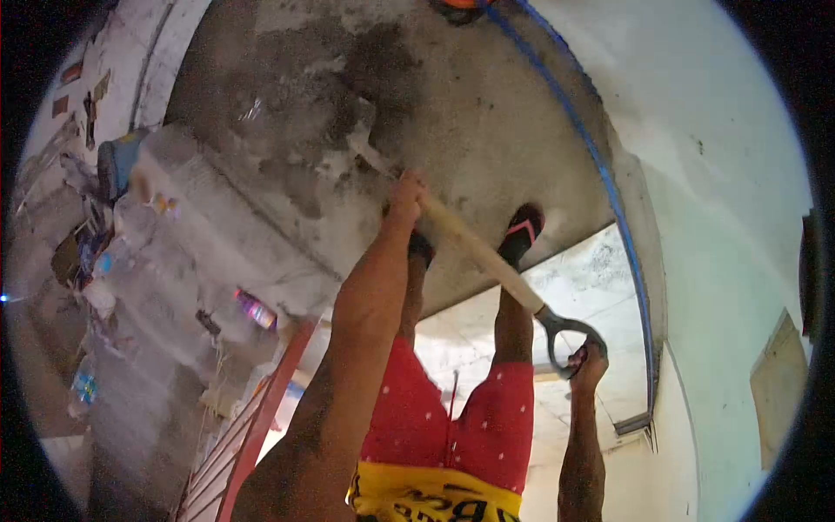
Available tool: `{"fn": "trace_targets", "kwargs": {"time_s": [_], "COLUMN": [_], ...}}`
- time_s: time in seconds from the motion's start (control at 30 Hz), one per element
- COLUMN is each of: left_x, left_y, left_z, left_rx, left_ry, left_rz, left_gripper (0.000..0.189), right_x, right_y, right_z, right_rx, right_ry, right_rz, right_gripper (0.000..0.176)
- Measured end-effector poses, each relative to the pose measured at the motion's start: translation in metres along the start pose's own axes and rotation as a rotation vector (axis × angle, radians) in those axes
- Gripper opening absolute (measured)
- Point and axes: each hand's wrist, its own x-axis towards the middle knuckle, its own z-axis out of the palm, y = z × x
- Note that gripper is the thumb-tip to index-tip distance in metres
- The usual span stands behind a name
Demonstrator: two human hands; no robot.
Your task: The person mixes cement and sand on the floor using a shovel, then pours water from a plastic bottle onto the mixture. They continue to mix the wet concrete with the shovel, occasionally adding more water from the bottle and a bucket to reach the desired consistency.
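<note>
A shovel with a pale wooden shaft [483, 252] slants across the view in front of my legs. My left hand [409, 196] is wrapped round the lower shaft. At the upper end, my right hand [589, 364] grips the dark D-shaped handle [551, 335]. The far end of the shovel is blurred, low over a dark, damp-looking patch [374, 96] of the grey floor with pale smears around it. My feet, in dark flip-flops [526, 228] with pink straps, stand close to the shaft.
A blue hose or cable [578, 130] runs along the right wall. A ledge at left carries a bottle [257, 309], a bucket [119, 165] and clutter. A red railing [265, 426] stands at lower left. Something orange and round [461, 7] shows at the top edge.
</note>
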Motion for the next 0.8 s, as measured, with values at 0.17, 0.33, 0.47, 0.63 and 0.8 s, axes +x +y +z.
{"fn": "trace_targets", "kwargs": {"time_s": [0.17, 0.33, 0.47, 0.63, 0.8], "left_x": [-0.154, -0.222, -0.118, -0.209, -0.251], "left_y": [0.052, 0.095, 0.102, 0.126, 0.095], "left_z": [0.049, 0.045, 0.038, 0.057, 0.068], "left_rx": [-0.136, -0.351, -0.342, -0.388, -0.722], "left_ry": [0.411, 0.039, 0.063, -0.061, -0.051], "left_rz": [-0.023, -0.074, -0.04, 0.042, -0.085], "left_gripper": [0.029, 0.019, 0.016, 0.013, 0.018], "right_x": [0.021, 0.053, 0.09, 0.06, -0.009], "right_y": [-0.008, -0.039, -0.036, -0.009, -0.068], "right_z": [-0.063, -0.092, -0.075, -0.139, -0.12], "right_rx": [0.097, -0.346, -0.009, -0.302, 0.063], "right_ry": [-0.024, -0.195, -0.401, -0.453, -0.013], "right_rz": [0.439, 0.885, 1.61, 0.91, 0.508], "right_gripper": [0.013, 0.015, 0.023, 0.024, 0.009]}}
